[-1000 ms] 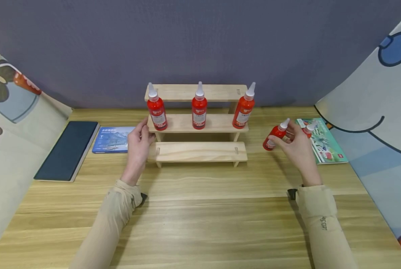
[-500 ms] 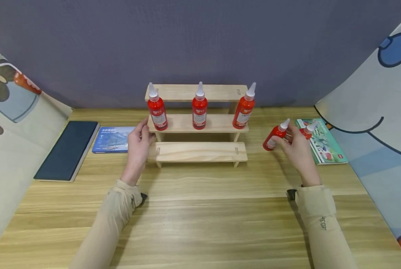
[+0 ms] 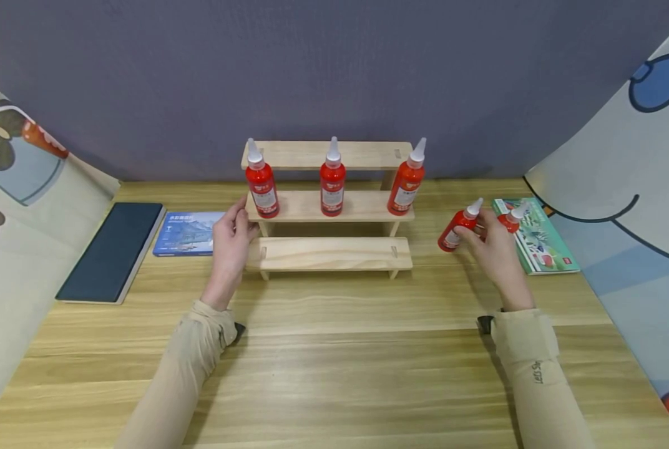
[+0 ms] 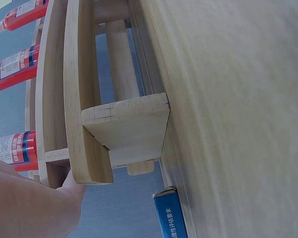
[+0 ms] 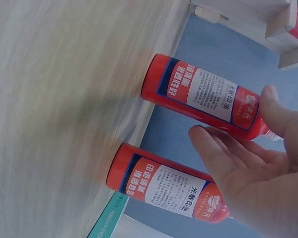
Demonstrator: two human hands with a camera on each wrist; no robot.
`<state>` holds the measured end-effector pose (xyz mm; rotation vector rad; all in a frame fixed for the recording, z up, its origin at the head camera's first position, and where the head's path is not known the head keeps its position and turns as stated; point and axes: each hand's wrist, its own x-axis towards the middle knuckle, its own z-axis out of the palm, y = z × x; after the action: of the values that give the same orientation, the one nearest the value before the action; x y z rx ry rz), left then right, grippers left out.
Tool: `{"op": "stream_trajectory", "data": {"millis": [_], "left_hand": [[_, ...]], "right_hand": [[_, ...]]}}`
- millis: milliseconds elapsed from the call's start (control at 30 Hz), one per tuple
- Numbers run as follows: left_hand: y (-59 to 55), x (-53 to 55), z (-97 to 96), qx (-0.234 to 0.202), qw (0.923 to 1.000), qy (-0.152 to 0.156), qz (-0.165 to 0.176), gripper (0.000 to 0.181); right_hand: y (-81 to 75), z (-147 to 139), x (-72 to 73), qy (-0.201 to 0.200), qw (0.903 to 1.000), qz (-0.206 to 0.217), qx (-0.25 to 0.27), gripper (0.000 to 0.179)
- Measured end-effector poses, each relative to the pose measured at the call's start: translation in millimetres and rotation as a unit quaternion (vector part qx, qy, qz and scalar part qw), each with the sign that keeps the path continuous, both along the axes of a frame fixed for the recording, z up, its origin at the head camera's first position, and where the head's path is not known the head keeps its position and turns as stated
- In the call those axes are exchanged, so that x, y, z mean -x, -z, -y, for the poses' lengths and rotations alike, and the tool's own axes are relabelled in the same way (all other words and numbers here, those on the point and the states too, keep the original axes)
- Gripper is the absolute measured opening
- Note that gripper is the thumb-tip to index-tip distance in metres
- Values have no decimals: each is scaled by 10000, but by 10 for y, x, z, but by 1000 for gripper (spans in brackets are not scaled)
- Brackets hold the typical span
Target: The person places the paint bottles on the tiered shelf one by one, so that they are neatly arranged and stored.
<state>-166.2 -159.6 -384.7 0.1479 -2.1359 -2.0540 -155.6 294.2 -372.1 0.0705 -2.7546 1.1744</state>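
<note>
A three-tier wooden display stand (image 3: 329, 254) stands on the table, with three red ink bottles (image 3: 332, 190) spaced along its middle shelf. My left hand (image 3: 231, 240) grips the stand at its left end; the left wrist view shows part of the hand (image 4: 35, 203) behind the shelf ends, its fingertips hidden. To the right of the stand, my right hand (image 3: 497, 249) holds a red ink bottle (image 3: 457, 232) near its neck between thumb and fingers. Another red bottle (image 5: 164, 186) stands just beyond that hand, mostly covered by it in the head view.
A dark notebook (image 3: 112, 252) and a blue book (image 3: 185, 234) lie on the left of the wooden table (image 3: 334, 374). Green books (image 3: 548, 240) lie at the right, close to the patterned side wall. A grey-blue panel (image 3: 329, 68) rises behind the stand.
Almost nothing differs. My right hand has shifted very slightly on the bottle, showing a bit more of the second bottle behind it; the left hand keeps its place on the stand.
</note>
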Motion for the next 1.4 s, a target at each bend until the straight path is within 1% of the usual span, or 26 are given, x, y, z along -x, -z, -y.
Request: {"op": "stream_trajectory", "data": {"millis": [200,400,667,900,1100,1400], "left_hand": [[-16,-16,-5,14,10000,33,3,48],[-17,-8,-7,-2,10000,45,13,48],[-11,-11,-5,-12,10000,43,-30,47],[-24,-17,-3,-58,10000,41,15,47],[-15,-9,-2,2,10000,14,29,48],[-14,-7,1,61,10000,47,-8,48]], "right_hand": [[1,4,8,25,10000,27,-21,55],[8,7,5,67,9999,12,-77,52],[17,15,6,145,9998,-83,-136,47],[20,21,13,193,9997,-103,-109,47],[17,28,10,225,9996,-135,-138,47],[26,16,13,321,9989,-309,-152,45]]}}
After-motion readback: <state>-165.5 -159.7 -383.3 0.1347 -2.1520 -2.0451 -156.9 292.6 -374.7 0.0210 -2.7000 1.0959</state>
